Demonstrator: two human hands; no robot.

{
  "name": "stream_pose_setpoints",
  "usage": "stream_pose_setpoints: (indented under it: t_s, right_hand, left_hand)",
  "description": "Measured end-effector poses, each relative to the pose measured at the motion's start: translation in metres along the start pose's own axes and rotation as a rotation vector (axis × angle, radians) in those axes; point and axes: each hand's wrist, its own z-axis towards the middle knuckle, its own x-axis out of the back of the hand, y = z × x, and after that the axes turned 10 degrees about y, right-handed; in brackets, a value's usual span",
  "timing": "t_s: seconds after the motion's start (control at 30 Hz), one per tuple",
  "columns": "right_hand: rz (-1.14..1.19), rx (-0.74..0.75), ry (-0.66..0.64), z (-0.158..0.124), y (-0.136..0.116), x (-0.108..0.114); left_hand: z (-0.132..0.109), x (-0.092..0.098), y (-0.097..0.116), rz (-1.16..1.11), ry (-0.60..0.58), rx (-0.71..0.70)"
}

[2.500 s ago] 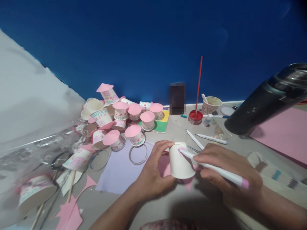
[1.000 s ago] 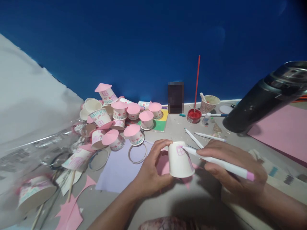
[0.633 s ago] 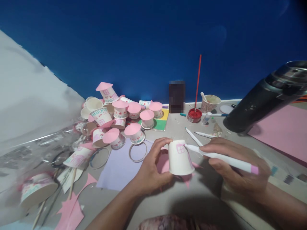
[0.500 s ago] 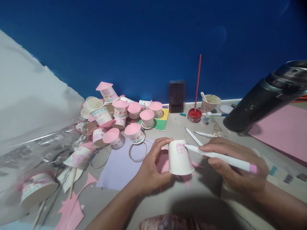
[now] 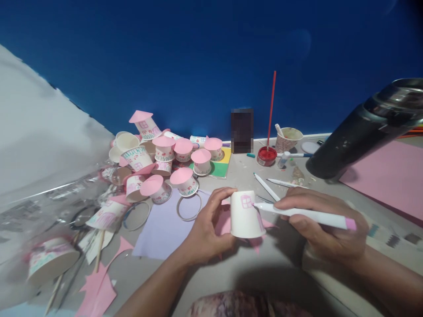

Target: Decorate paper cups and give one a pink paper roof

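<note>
My left hand (image 5: 211, 224) is closed round the left side of a white paper cup (image 5: 246, 222) held upside down. A pink window with crossed panes is drawn near the cup's upper end, and more pink marking runs down its right side. Between the fingers of my right hand (image 5: 324, 220) is a white felt-tip pen (image 5: 307, 215) with a pink end; its tip meets the right edge of the drawn window. Pink paper scraps (image 5: 224, 220) lie behind and under the cup.
Decorated cups with pink cone roofs (image 5: 181, 175) crowd the left, beside a lilac paper sheet (image 5: 155, 237). A black flask (image 5: 350, 136), a red paint pot (image 5: 266, 156) with an upright red stick and loose pens (image 5: 266, 186) stand or lie to the right. A blue wall rises behind.
The pen tip has moved slightly down along the window's right side, and the pink outline there looks thicker. The view has shifted a little; my left hand keeps its hold on the cup.
</note>
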Motion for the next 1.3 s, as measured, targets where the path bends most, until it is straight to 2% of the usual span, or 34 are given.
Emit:
stream_pose_setpoints:
  t_s: [0.43, 0.6, 0.8, 1.13, 1.3]
  right_hand:
    - [0.043, -0.010, -0.014, 0.0004, 0.0006, 0.0014]
    - [0.046, -0.051, 0.031, -0.0036, 0.0040, 0.0000]
    - [0.053, -0.070, 0.028, -0.0033, 0.0056, 0.0002]
    - [0.023, -0.117, 0.056, -0.0020, 0.0030, -0.0015]
    - [0.000, -0.135, 0.000, -0.0017, 0.0008, -0.0028]
  left_hand:
    - [0.0012, 0.0020, -0.0037, -0.066, -0.005, 0.027]
    - [0.0013, 0.0020, -0.0053, -0.079, -0.021, 0.054]
    - [0.0008, 0.0024, -0.0058, -0.090, -0.008, 0.056]
    - [-0.0015, 0.0050, -0.0046, 0.064, -0.010, 0.005]
    - [-0.0029, 0.0043, -0.0047, 0.095, -0.010, -0.052]
